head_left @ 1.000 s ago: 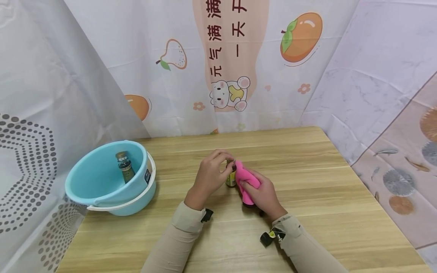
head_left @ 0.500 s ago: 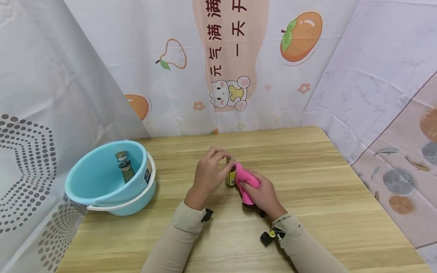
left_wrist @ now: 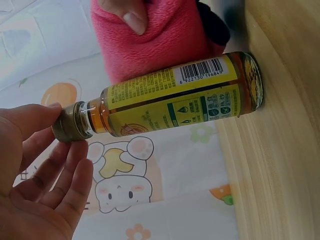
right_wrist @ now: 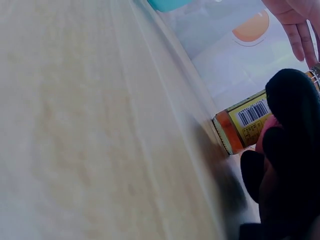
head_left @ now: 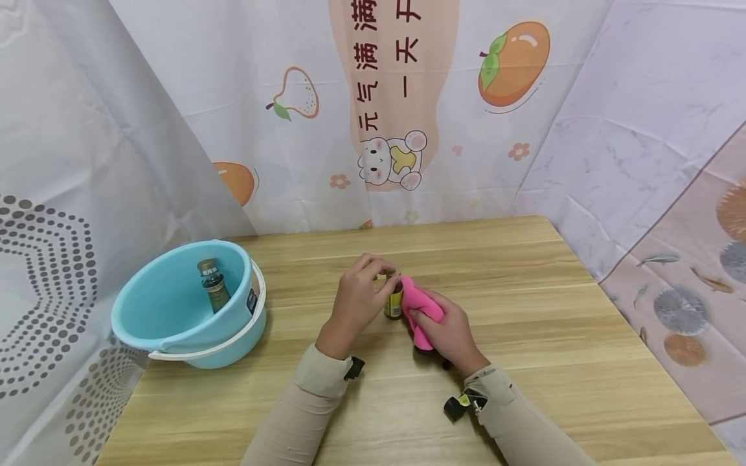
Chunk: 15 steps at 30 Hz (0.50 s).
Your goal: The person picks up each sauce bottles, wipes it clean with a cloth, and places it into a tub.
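Note:
A small glass bottle (left_wrist: 175,97) with a yellow label and brown cap stands upright on the table. My left hand (head_left: 357,301) pinches its cap (left_wrist: 71,122) between thumb and fingers. Against the bottle's right side lies a folded pink cloth (head_left: 421,314), gripped by my right hand (head_left: 453,333). The left wrist view shows the cloth's fuzzy surface touching the label beside the barcode. Black rounded shapes (right_wrist: 292,100) cover much of the right wrist view and hide part of the bottle (right_wrist: 245,122); what they are, I cannot tell.
At the left of the wooden table (head_left: 553,336) sits a light blue bucket (head_left: 157,298) with a white handle. A dark bottle (head_left: 217,291) leans inside it. A printed curtain (head_left: 291,155) hangs behind the table's back edge.
My left hand and the bottle have shifted very slightly to the left since a second ago. The right hand and the pink cloth are nearly still.

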Available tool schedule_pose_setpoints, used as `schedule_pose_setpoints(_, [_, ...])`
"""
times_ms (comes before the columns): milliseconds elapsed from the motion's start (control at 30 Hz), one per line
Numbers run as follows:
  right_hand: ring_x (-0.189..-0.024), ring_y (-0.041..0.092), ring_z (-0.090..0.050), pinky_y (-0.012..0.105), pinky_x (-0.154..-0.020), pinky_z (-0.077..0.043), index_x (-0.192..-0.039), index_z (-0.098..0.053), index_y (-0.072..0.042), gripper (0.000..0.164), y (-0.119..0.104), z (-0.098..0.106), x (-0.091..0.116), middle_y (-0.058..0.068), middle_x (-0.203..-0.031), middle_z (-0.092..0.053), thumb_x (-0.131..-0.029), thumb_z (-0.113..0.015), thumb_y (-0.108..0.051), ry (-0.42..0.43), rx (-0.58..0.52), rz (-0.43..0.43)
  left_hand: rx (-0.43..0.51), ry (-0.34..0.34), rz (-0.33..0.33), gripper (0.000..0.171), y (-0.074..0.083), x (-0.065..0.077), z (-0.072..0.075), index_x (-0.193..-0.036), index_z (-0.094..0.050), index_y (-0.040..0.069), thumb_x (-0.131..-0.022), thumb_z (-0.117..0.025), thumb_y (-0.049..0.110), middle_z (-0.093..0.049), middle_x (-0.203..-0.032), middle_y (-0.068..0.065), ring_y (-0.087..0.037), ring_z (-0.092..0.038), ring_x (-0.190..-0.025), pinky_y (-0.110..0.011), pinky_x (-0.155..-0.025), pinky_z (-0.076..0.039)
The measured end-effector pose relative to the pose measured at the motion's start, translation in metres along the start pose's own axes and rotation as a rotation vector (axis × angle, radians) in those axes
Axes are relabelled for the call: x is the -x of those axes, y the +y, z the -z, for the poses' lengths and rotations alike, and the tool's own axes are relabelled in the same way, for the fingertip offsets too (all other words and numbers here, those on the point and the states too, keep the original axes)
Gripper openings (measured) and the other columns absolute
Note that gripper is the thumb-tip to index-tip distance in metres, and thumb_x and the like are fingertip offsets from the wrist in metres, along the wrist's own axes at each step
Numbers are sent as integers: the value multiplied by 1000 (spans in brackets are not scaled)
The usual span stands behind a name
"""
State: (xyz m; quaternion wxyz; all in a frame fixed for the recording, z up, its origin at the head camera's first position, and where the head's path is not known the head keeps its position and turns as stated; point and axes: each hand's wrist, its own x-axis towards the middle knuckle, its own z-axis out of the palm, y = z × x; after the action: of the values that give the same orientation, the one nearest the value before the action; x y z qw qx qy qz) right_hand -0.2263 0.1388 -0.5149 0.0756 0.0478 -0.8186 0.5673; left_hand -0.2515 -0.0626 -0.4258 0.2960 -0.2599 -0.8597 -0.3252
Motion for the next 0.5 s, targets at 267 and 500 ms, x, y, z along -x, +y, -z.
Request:
schedule_pose_setpoints(267, [-94,20,-68,30,-76,-59,-132,-71,-31,47,-1,1,1,0,-123,-73,-88,-85,-23,45,-90,114,13,-7,-22,8,0,0,0,-99,-77,10,-93,-79,15,-72,-103,-1,-15,-72,-91,-29,-77,-61])
schedule_pose_setpoints(500, [-102,15,-65,24,-83,-56,-136,-69,-20,50,-2,2,0,5,-126,-71,-89,-82,-11,62,-140,221,31,-36,-27,8,-2,0,-1,-102,-77,9,-94,-76,13,-73,-106,-1,-14,-72,-98,-28,-85,-61])
